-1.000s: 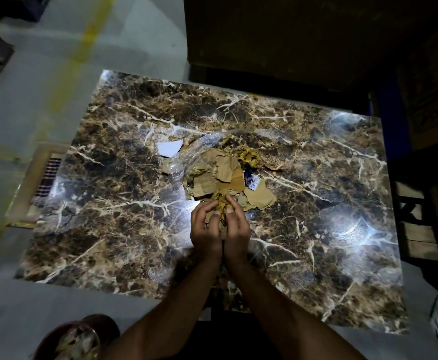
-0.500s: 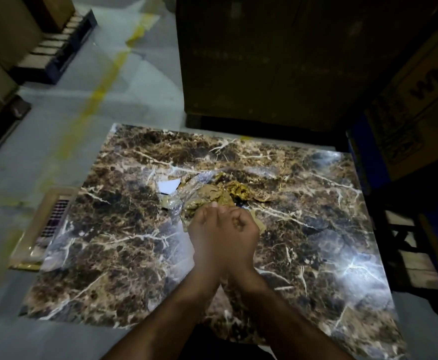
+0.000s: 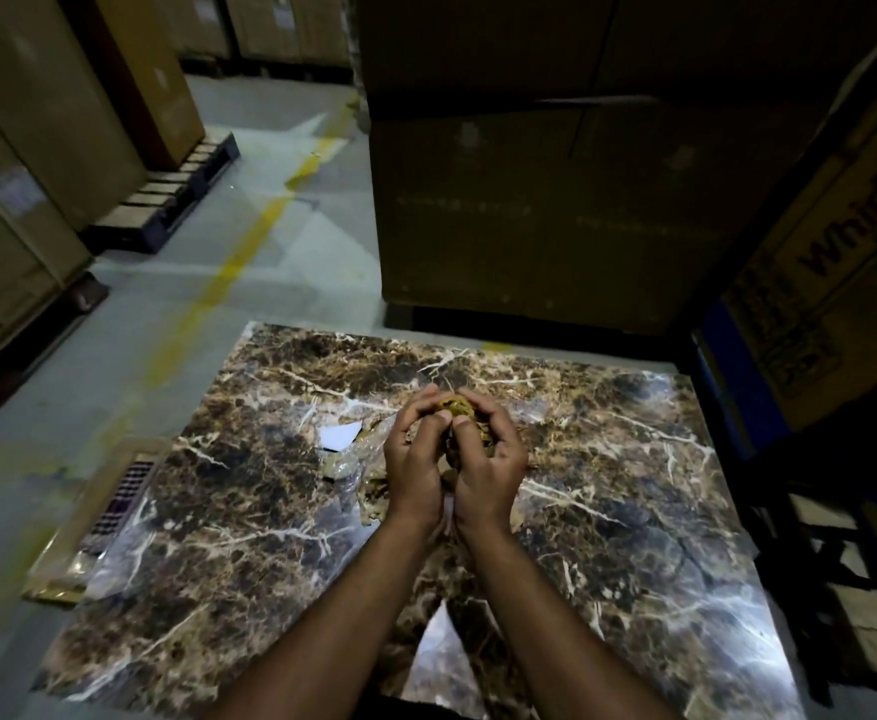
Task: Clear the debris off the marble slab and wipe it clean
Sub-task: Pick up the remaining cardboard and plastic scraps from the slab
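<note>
Left hand [image 3: 414, 462] and right hand [image 3: 488, 467] pressed together, fingers curled around a yellow-brown debris wad [image 3: 458, 407], above the marble slab [image 3: 608, 491]. Just left: white paper scrap [image 3: 340, 436] and clear plastic wrap [image 3: 345, 462] on the slab. Beyond: cardboard boxes [image 3: 530, 210].

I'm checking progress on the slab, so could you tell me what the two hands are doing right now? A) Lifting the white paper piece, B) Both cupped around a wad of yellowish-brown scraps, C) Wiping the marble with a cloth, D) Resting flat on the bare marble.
B: the left hand and right hand curl together around the yellowish-brown scraps above the marble slab.
</note>
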A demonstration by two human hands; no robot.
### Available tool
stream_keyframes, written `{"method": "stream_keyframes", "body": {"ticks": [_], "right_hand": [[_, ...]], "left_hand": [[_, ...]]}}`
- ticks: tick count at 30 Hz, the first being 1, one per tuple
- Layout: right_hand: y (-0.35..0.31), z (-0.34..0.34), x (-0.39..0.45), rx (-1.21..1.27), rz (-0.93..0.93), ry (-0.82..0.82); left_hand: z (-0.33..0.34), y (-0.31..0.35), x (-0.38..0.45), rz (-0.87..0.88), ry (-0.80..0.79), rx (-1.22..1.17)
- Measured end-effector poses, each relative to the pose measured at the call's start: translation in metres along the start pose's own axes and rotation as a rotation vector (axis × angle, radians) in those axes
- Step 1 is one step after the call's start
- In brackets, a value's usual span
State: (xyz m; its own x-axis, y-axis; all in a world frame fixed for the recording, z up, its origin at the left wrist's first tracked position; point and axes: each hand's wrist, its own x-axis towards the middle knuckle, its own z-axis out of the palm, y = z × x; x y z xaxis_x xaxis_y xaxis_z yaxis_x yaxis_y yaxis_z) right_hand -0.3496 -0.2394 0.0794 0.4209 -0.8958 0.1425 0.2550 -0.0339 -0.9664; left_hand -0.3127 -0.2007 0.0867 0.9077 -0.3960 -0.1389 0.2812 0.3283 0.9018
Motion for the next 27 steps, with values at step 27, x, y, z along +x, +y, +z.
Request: {"method": "stream_keyframes", "body": {"ticks": [27], "right_hand": [[-0.003, 0.015, -0.054, 0.007, 0.023, -0.460]], "left_hand": [[-0.042, 0.012, -0.050, 0.389, 0.381, -0.145]]}}
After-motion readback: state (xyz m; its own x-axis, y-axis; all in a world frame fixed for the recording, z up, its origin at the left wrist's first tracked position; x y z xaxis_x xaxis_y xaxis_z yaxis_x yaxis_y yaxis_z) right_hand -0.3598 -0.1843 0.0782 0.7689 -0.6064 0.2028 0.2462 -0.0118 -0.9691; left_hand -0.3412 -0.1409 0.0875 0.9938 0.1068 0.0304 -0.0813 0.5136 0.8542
